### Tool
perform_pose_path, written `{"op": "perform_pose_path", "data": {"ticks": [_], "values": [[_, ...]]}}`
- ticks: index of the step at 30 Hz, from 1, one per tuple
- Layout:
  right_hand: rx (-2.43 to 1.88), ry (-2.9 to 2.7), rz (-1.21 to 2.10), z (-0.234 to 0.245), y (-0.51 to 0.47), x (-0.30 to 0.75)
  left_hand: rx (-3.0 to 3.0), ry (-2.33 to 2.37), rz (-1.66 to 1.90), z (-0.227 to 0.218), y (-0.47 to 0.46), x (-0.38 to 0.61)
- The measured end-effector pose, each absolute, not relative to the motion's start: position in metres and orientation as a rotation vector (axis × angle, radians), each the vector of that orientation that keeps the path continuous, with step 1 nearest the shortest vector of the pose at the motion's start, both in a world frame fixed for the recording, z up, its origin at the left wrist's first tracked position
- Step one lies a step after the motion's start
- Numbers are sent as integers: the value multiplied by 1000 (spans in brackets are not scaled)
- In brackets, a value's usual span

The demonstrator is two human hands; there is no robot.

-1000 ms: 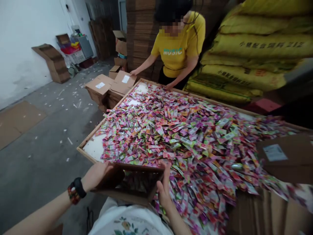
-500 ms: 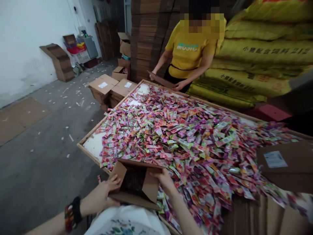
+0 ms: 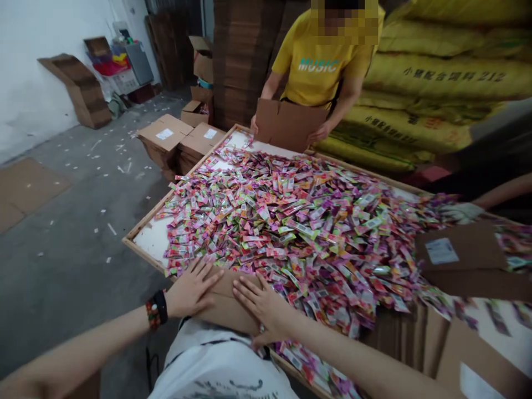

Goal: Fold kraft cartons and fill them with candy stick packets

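Note:
A small brown cardboard box [image 3: 226, 302] rests at the near edge of the table against my body, its flaps folded down. My left hand [image 3: 192, 289] lies flat on the left flap with fingers spread. My right hand [image 3: 261, 302] lies flat on the right flap, fingers stretched out toward the left hand. A black and beaded band is on my left wrist. Just beyond the box spreads a big heap of colourful small packets [image 3: 299, 227] on a wooden-rimmed table [image 3: 143, 224].
Across the table a person in a yellow shirt holds a flat cardboard blank [image 3: 288, 124]. Another person's gloved hand [image 3: 459, 211] reaches in at right near a labelled box [image 3: 459, 252]. Closed boxes [image 3: 174, 138] sit on the floor left; yellow sacks [image 3: 436, 83] are stacked behind.
The box flaps were open and held apart; now they are folded shut under both my flat hands. The person opposite has lifted a cardboard blank.

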State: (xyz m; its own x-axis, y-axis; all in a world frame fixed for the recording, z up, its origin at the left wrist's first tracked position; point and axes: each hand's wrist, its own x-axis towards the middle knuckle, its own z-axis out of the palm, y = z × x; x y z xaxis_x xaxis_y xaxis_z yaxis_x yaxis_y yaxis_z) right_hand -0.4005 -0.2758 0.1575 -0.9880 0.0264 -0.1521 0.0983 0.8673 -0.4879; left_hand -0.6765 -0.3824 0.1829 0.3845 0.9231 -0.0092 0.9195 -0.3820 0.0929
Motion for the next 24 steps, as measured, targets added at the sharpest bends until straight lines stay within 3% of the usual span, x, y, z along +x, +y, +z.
{"op": "perform_pose_path", "data": {"ticks": [5, 10, 15, 17, 19, 21, 22, 24], "values": [[73, 2887, -382, 151, -270, -414, 2292, 1380, -245, 189, -349, -667], [201, 2867, -421, 145, -269, -424, 2295, 1307, -372, 181, -335, -653], [395, 2956, -955, 151, -245, -435, 2328, 1245, -453, 196, -291, -665], [745, 3037, -1322, 154, -235, -428, 2316, 1223, -465, 214, -278, -674], [1377, 3069, -1474, 149, -228, -416, 2295, 1296, -421, 237, -279, -691], [1897, 3026, -1163, 131, -221, -407, 2231, 1494, -291, 259, -293, -719], [1960, 3005, -900, 118, -217, -408, 2166, 1614, -189, 268, -304, -737], [1690, 3006, -450, 87, -204, -421, 1939, 1856, 71, 278, -328, -778]]}}
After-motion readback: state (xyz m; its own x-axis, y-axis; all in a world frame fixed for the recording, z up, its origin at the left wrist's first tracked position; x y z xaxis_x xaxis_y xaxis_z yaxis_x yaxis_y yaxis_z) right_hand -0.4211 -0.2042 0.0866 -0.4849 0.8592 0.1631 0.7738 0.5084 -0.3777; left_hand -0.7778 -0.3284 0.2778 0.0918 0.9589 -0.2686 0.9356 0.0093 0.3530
